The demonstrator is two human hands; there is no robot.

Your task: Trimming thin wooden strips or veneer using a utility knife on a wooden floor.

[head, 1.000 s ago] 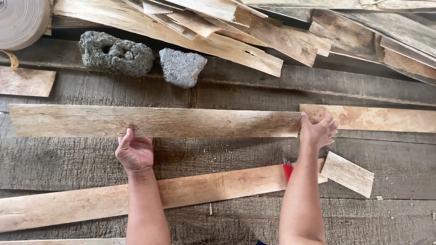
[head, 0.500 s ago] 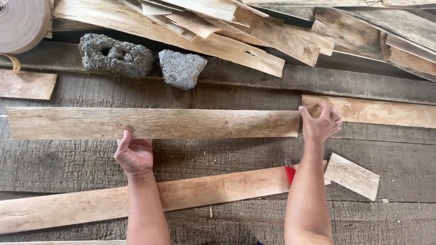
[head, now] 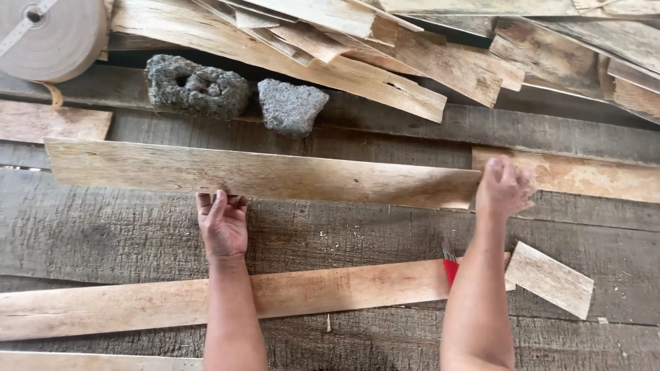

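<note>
Left hand [head: 222, 223] grips the near edge of the long pale plank [head: 261, 175], fingers tucked under it, left of the plank's middle; right hand [head: 504, 189] sits at the plank's right end, blurred, fingers loosely spread — cannot tell if it actually holds the wood. Plank lies left-right across the dark weathered boards [head: 124, 233], its right end meeting a second pale board [head: 584, 175]. Near side: a longer reddish plank [head: 137, 302], a red-handled tool [head: 449, 264] beside the right forearm, a short offcut [head: 550, 278] — far side: two grey stones [head: 196, 86], a scrap wood pile [head: 385, 48], a tape roll [head: 51, 34] far left.
</note>
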